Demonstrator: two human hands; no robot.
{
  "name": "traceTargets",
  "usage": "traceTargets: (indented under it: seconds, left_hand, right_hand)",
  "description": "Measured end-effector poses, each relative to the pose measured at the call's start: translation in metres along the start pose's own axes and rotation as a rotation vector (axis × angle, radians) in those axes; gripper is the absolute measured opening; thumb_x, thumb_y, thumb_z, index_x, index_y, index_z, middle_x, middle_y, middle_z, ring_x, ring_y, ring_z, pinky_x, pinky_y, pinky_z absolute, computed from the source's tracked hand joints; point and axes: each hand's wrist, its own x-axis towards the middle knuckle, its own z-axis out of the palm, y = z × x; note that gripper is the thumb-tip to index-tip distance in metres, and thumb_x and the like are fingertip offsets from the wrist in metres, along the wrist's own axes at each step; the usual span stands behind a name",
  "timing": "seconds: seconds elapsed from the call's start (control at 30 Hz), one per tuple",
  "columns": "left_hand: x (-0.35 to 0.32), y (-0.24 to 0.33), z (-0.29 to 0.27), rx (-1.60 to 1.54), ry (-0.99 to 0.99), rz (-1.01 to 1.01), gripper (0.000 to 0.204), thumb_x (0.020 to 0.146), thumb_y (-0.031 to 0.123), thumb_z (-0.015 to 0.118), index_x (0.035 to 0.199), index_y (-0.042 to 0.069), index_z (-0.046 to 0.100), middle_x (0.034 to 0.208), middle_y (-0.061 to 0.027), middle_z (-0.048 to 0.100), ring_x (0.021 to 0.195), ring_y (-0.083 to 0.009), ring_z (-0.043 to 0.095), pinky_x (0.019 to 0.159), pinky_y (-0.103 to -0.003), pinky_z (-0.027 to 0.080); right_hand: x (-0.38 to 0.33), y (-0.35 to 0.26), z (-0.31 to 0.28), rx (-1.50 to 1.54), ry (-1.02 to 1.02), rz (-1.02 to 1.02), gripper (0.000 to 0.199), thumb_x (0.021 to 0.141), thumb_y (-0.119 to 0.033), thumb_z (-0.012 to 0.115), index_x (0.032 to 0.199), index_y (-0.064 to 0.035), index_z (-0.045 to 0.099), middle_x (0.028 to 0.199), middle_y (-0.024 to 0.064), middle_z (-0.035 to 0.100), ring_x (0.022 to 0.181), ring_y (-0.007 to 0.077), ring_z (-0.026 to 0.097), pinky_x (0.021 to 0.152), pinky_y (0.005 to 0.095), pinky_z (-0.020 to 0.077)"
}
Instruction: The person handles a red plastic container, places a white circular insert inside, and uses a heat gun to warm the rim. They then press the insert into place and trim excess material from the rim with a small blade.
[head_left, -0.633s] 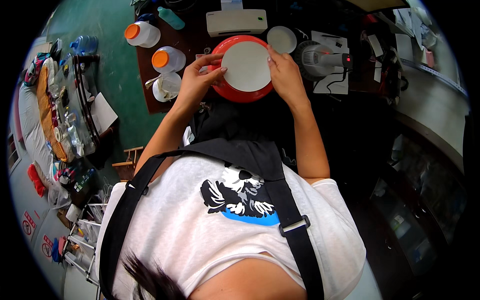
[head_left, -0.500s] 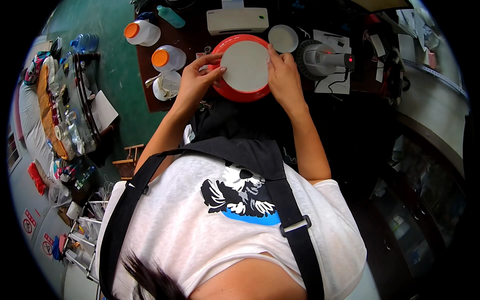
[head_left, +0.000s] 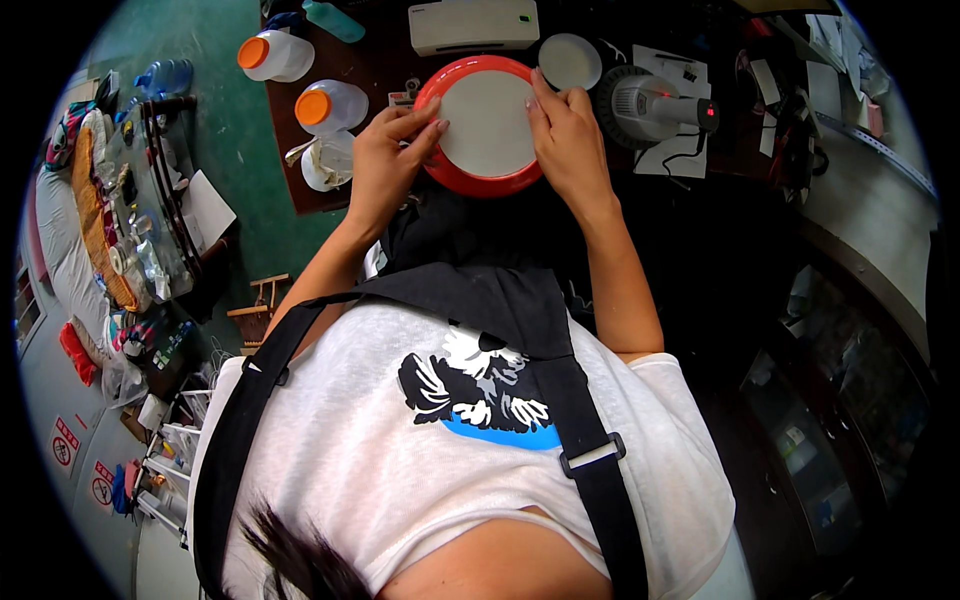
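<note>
Honestly, from where I stood, the piece in hand looked light: a smooth pale disc [head_left: 488,123] lying within a broad, glossy red rim [head_left: 478,185]. It sat over the near side of the dark table [head_left: 375,65], in front of the white machine [head_left: 473,27]; whether it rested there or was held just above, I couldn't tell.

The right hand [head_left: 568,138] was gripping the disc at its right edge, thumb laid on the pale face and the other fingers curled away out of sight. Whether they caught the red rim too, I couldn't make out. The left hand [head_left: 385,155] had its fingertips on the rim's left side, thumb and forefinger somewhat parted; I couldn't tell if it was truly clamped or only steadying.

I took the disc for something thin and fairly stiff, with little heft, and the red part for hard plastic. Both surfaces seemed slick enough to slide on each other, so a loose pinch might have let one turn. To my eye, the outer edge was the place to hold, from opposite sides, fingers beneath and thumbs lightly on top; hard pressure mid-face could have made it flex.
</note>
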Motion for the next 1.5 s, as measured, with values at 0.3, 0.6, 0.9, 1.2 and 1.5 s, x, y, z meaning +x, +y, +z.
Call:
traceTargets:
  seconds: [0.3,0.6,0.9,1.2,1.5]
  left_hand:
    - [0.006,0.007,-0.004,-0.024,-0.052,-0.098,0.031,0.095,0.015,0.073,0.123,0.001,0.073,0.076,-0.0051,0.069,0.062,-0.0085,0.066,0.060,-0.024,0.052]
    - [-0.001,0.006,-0.002,0.018,-0.037,-0.051,0.032,0.094,0.015,0.074,0.124,0.004,0.073,0.084,-0.0055,0.068,0.066,-0.0084,0.066,0.061,-0.023,0.053]
    - [-0.002,0.002,0.002,0.065,0.007,0.051,0.031,0.095,0.014,0.072,0.126,0.007,0.073,0.098,-0.0079,0.066,0.074,-0.0119,0.068,0.065,-0.025,0.056]
    - [-0.010,0.011,0.003,0.054,0.056,0.035,0.031,0.096,0.012,0.071,0.126,0.005,0.072,0.096,-0.0079,0.065,0.078,-0.0116,0.067,0.066,-0.026,0.056]
    - [-0.004,-0.001,0.004,0.093,0.039,0.051,0.032,0.095,0.011,0.073,0.125,0.004,0.072,0.094,-0.0067,0.066,0.079,-0.0105,0.062,0.071,-0.024,0.051]
  right_hand:
    - [0.018,0.023,0.018,0.220,0.082,-0.129,0.034,0.099,-0.015,0.062,0.131,-0.0173,0.070,0.102,0.0127,0.056,0.091,0.0241,0.061,0.083,0.0341,0.0520]
    - [0.004,0.016,0.018,0.087,0.155,-0.179,0.031,0.098,-0.014,0.064,0.128,-0.0145,0.072,0.105,0.0120,0.054,0.090,0.0244,0.060,0.078,0.0341,0.0526]
    - [0.002,0.022,0.034,0.086,0.289,-0.238,0.031,0.099,-0.017,0.064,0.130,-0.0157,0.071,0.103,0.0118,0.053,0.086,0.0233,0.058,0.077,0.0343,0.0520]
    - [0.024,0.064,0.020,0.776,0.302,0.262,0.038,0.109,-0.031,0.051,0.130,-0.0033,0.067,0.095,-0.0007,0.057,0.068,0.0047,0.049,0.062,0.0218,0.0427]
    - [0.103,0.260,0.105,-0.216,0.037,0.747,0.065,0.102,-0.044,0.055,0.121,0.0179,0.055,0.125,0.0342,0.060,0.113,0.0487,0.061,0.101,0.0504,0.0489]
